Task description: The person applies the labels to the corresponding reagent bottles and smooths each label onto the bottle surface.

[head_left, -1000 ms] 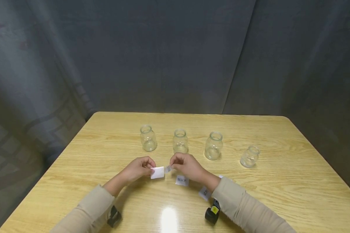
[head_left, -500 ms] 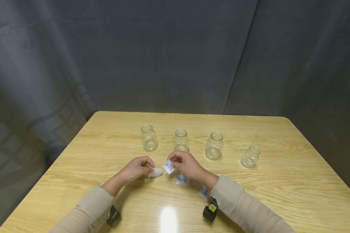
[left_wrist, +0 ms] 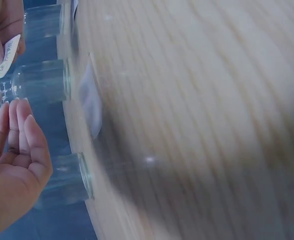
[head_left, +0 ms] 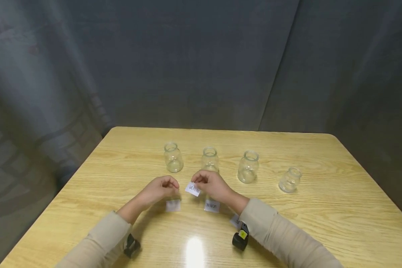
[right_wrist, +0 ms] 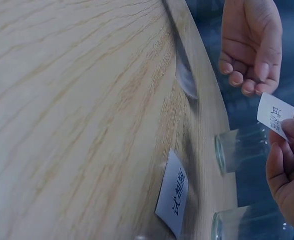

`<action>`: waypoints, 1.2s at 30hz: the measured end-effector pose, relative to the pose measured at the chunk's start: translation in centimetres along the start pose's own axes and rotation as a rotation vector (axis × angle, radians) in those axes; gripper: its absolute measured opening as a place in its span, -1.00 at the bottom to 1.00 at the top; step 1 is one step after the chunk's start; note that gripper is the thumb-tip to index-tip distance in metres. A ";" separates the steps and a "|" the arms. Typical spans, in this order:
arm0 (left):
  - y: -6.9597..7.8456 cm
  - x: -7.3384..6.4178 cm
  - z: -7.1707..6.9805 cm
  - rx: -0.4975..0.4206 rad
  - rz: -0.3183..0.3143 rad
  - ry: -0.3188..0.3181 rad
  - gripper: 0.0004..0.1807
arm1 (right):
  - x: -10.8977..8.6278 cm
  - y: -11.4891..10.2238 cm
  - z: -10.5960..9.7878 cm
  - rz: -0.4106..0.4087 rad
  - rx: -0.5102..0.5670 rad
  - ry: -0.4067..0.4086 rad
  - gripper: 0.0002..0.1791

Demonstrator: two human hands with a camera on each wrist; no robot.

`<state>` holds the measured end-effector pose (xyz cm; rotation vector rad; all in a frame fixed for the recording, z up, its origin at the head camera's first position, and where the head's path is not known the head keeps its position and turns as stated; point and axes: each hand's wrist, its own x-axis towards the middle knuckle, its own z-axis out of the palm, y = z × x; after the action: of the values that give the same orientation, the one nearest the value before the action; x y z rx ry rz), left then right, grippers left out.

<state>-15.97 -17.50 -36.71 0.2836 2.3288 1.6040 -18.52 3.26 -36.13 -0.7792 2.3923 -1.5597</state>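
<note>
My right hand (head_left: 214, 185) pinches a small white label (head_left: 192, 188) with handwritten characters between thumb and forefinger. Those characters face the camera in the right wrist view, where the label (right_wrist: 274, 111) is tilted. My left hand (head_left: 158, 191) holds nothing; its fingers are loosely bent, with a gap between thumb and fingertips in the left wrist view. Just below it in the head view is a blank white slip of paper (head_left: 172, 205), blurred and standing slightly off flat. A second written label (head_left: 212, 206) lies on the table under my right hand.
Three larger glass jars, left (head_left: 173, 160), middle (head_left: 210, 158) and right (head_left: 248, 167), stand in a row beyond my hands. A smaller jar (head_left: 290, 180) is farther right. Another label (head_left: 235, 220) is partly covered by my right sleeve (head_left: 261, 212). Dark curtains (head_left: 201, 67) hang behind the table.
The label has come away from its blank slip and turned its written side up in my right hand. My left hand has let go of the slip, which has dropped towards the table.
</note>
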 end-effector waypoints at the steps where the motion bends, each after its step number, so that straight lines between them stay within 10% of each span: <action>1: 0.1 0.1 0.0 -0.006 0.005 0.000 -0.78 | 0.1 0.0 0.0 -0.001 -0.002 0.000 -0.86; 14: 0.9 1.1 1.2 -0.080 0.106 0.041 -0.78 | 1.0 0.0 0.3 -0.037 0.013 -0.026 -0.86; 36: 0.3 1.8 0.4 -0.147 0.052 0.289 -0.88 | 3.7 0.9 2.1 0.047 0.062 0.040 -0.91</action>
<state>-17.48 -16.42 -36.77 0.0832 2.4068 1.9434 -21.04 -0.06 -37.34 -0.6806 2.3592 -1.6381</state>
